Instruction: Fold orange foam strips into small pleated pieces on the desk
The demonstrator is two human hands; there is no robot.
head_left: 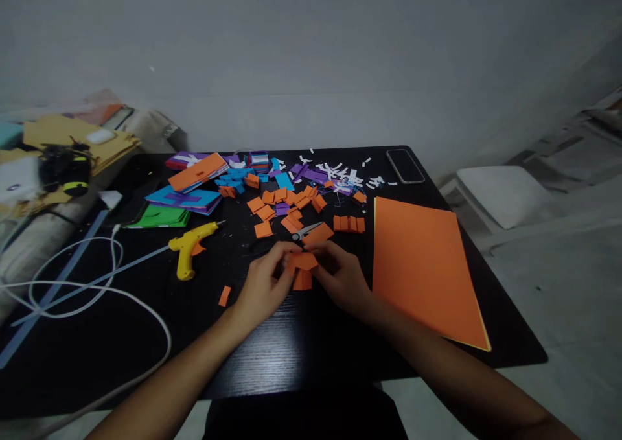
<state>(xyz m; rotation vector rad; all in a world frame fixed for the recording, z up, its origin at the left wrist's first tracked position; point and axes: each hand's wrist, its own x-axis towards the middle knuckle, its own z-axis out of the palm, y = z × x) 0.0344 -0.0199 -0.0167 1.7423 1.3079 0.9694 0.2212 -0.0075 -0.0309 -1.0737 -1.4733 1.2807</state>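
Note:
Between my two hands, above the black table, is a folded piece of orange paper [303, 271] with a crease down its lower part. My left hand [267, 281] pinches its left edge, and my right hand [343, 277] grips the right edge. Just beyond the fingers lie scissors [305, 232], partly hidden, beside a flat orange paper piece [318, 233]. A small orange strip [224, 296] rests left of my left hand. Farther back are several small folded orange papers [265, 212], with a row of them [348, 223] standing to the right.
A yellow glue gun [190, 249] lies at left, near a looping white cable [168, 336]. Orange sheets [422, 258] are stacked at right on the black table [335, 356]. A phone [405, 166], white paper scraps [340, 175] and coloured paper bundles [184, 197] lie farther back.

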